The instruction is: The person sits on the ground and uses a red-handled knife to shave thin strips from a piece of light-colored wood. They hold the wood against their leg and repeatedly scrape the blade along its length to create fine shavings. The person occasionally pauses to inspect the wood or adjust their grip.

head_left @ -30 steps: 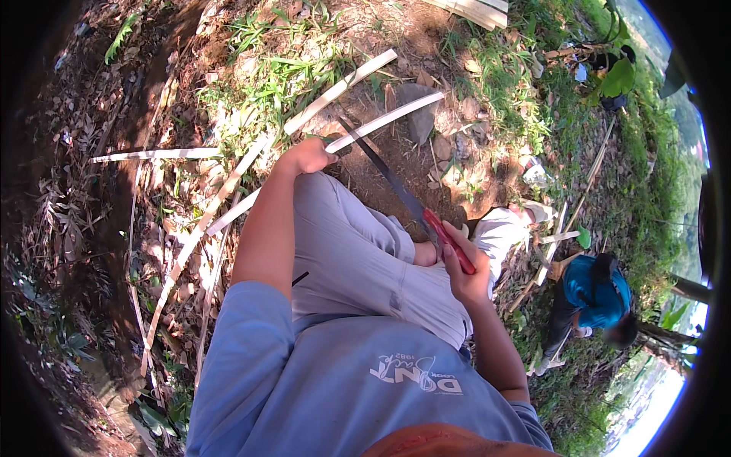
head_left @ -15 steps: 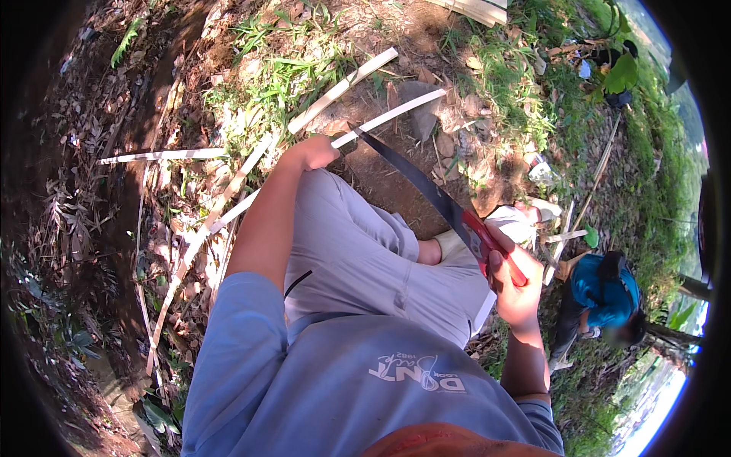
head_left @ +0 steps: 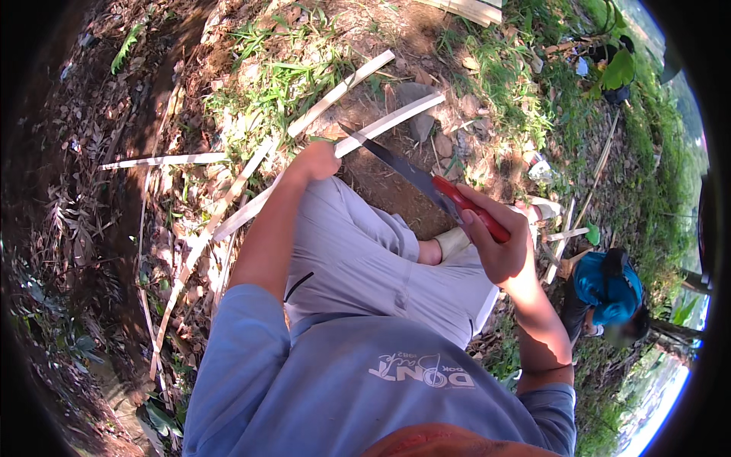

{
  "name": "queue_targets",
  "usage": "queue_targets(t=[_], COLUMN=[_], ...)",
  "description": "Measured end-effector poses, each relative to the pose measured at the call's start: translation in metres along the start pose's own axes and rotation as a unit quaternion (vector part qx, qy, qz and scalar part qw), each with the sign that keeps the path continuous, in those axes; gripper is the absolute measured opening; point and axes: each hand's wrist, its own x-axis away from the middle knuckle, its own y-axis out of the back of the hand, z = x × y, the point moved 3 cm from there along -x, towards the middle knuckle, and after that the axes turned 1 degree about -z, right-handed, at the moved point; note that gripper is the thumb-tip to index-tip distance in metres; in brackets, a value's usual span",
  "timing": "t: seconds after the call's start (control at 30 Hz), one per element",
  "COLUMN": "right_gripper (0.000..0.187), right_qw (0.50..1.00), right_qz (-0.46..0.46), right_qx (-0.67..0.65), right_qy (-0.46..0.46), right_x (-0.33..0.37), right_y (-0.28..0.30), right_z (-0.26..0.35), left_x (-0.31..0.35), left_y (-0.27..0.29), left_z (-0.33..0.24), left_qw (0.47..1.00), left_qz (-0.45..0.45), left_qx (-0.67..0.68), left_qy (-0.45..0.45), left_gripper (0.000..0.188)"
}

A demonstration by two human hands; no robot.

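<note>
My left hand (head_left: 317,161) is closed around a pale, flat wooden strip (head_left: 392,119), probably split bamboo, beside my left knee. One end of the strip points up and to the right; the rest passes behind my forearm. In my right hand (head_left: 502,240) I grip the red handle (head_left: 474,209) of a long, curved, dark blade (head_left: 400,165) that looks like a pruning saw. The blade's tip end overlaps the strip just right of my left hand; whether it touches the strip I cannot tell.
Another long pale strip (head_left: 343,93) lies on the ground to the left, and a shorter one (head_left: 164,161) farther left. Cut strips (head_left: 476,9) lie at the top. A flat grey stone (head_left: 415,114) sits beyond the held strip. At the right crouches a person in a blue shirt (head_left: 605,288).
My right hand has moved up and left with the saw, pushing the blade's tip farther across the strip. The held strip has turned slightly, showing more of its flat face.
</note>
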Motion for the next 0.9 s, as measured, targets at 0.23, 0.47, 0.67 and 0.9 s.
queue_targets(t=[0.23,0.47,0.67,0.9], right_gripper=[0.038,0.038,0.041,0.047], right_qw=[0.994,0.975,0.986,0.998], right_qz=[-0.048,-0.089,-0.053,-0.038], right_qx=[-0.087,-0.180,-0.154,-0.017], right_qy=[0.053,0.096,0.043,0.036], right_x=[-0.080,-0.123,-0.098,0.031], right_y=[-0.139,-0.184,-0.168,-0.069], right_z=[-0.081,-0.101,-0.114,-0.115], left_x=[-0.006,-0.017,-0.019,-0.019], left_y=[-0.008,-0.011,-0.001,-0.008], left_z=[0.001,0.012,0.018,0.019], left_qw=[1.000,0.999,0.997,0.998], left_qz=[0.006,0.031,0.066,0.049], left_qx=[-0.020,-0.023,0.026,-0.002], left_qy=[-0.011,0.002,-0.010,-0.026], left_gripper=[0.039,0.041,0.043,0.043])
